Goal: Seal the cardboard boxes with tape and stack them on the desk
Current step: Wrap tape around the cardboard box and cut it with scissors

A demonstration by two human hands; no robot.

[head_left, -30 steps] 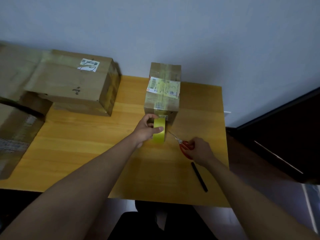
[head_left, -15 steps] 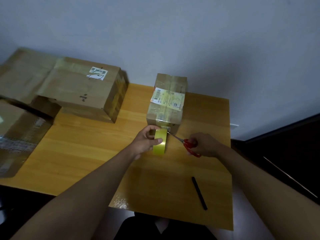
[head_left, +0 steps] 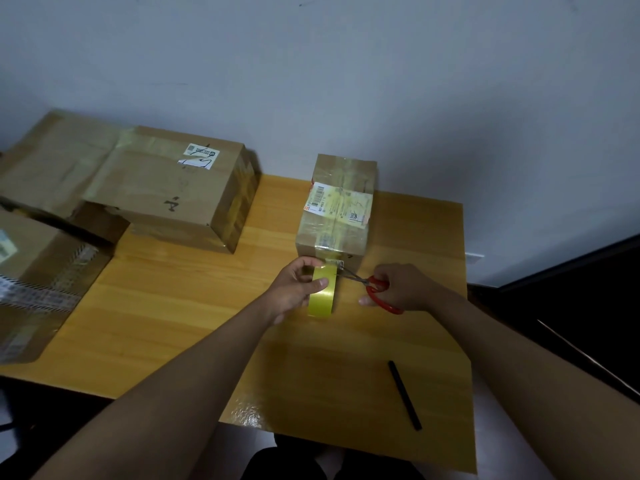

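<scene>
Head view of a wooden desk (head_left: 180, 306) set against a pale wall (head_left: 346, 81). A small box (head_left: 337, 211) stands at the desk's middle rear, its top crossed by clear tape and a printed label (head_left: 337, 205). The left hand (head_left: 294, 289) grips a yellow tape roll (head_left: 322, 292) held on edge just in front of the box, thumb across the roll's outer face and fingers curled behind it. A short strip runs from the roll up to the box's near face. The right hand (head_left: 403, 289) holds red-handled scissors (head_left: 367, 284), fingers curled through and around the handles; the blades point left and reach the strip between roll and box. Whether the blades are parted or closed cannot be told. A black pen (head_left: 404, 394) lies on the desk near its front right, well apart from both hands. A larger box (head_left: 173, 192), taped and labelled, sits at the rear left on the desk. Further cardboard boxes (head_left: 38, 271) lie at the far left edge, partly out of frame.
</scene>
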